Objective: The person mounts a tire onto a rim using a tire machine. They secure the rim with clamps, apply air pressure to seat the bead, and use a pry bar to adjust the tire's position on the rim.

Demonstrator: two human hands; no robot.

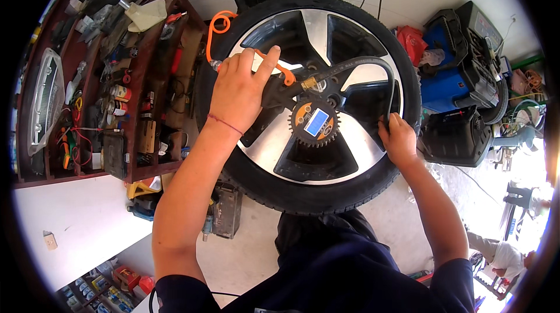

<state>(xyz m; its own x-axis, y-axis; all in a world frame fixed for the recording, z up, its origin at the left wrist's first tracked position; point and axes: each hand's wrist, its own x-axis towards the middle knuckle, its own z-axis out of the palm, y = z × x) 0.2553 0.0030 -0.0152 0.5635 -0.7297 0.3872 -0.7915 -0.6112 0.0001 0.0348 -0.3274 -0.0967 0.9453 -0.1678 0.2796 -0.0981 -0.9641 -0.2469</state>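
Note:
A car wheel [274,144] with a black tyre [326,193] and a silver and black alloy rim stands upright in front of me. My left hand [239,88] grips the handle of a tyre inflator whose round digital gauge [315,121] has a blue screen and an orange face. An orange coiled air hose [217,27] runs up from the handle. The inflator's black hose [373,65] arcs over to the right, where my right hand [398,138] presses its end against the rim near the tyre's edge.
A dark red wooden shelf [116,79] crowded with tools and cans stands at the left. Blue and black machines [461,74] sit at the right. A small box [226,211] lies on the concrete floor below the wheel. Another person [501,254] crouches at the lower right.

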